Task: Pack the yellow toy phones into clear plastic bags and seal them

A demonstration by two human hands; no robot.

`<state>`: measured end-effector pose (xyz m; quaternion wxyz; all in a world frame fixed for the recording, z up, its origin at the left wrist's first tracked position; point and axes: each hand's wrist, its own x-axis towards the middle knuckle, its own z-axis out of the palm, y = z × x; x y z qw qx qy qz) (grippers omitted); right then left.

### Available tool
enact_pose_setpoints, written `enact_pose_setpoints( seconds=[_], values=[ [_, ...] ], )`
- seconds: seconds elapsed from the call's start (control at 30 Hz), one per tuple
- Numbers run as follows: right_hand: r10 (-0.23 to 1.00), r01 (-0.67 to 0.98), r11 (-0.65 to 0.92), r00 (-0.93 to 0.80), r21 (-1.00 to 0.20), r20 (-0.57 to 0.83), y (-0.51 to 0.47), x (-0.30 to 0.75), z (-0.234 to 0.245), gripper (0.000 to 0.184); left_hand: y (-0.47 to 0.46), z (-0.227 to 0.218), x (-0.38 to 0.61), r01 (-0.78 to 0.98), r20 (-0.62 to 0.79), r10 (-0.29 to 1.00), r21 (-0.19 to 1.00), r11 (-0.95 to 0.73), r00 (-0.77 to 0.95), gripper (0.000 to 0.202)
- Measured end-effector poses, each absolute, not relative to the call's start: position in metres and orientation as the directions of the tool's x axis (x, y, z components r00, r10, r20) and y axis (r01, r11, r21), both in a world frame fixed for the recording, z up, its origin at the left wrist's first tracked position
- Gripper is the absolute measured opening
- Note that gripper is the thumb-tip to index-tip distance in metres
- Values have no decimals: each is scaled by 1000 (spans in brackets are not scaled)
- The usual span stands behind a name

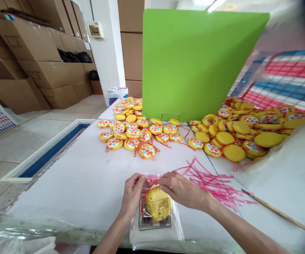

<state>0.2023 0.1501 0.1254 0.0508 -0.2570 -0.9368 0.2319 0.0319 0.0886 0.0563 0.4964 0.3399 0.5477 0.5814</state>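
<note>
Your left hand (133,193) and right hand (181,189) pinch the bag (154,224) at its top.
Inside it: a yellow toy (156,197) (print (165,204) too small to read).

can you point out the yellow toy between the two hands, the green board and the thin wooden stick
Yellow toy (158,204): head view, middle of its printed back
Green board (200,65): head view, middle of its face
Wooden stick (275,211): head view, partway along its shaft

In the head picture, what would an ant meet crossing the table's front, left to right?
Left hand, bagged yellow toy, pink strips, wooden-handled tool. Right hand overlaps the toy, so skipped.
</note>
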Motion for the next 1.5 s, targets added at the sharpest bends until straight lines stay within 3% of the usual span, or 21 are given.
enact_pose_setpoints(
  seconds=[0.2,0.43,0.6,0.8,1.03,1.27,1.5],
  values=[
    [566,454,773,-810,-444,157,142,195,110,30,96,47,30,-256,-147,942,964,69,-300,26],
    [559,490,770,-827,-408,62,152,187,81,24,103,48,36,-241,-167,933,966,91,-319,27],
    [551,447,792,-817,-416,171,154,191,75,13,109,44,37,-193,-149,932,977,88,-330,28],
    [549,475,812,-818,-338,169,159,189,63,14,114,38,36,-113,-117,928,990,82,-354,28],
    [620,517,766,-752,-382,224,162,189,49,10,114,34,37,-210,-170,952,971,118,-254,28],
    [701,559,711,-618,-428,356,160,188,60,9,111,40,28,-186,-219,965,964,191,-146,27],
    [734,644,680,-594,-351,331,157,166,67,10,117,52,28,-9,-139,990,990,139,-36,17]
  ],
)
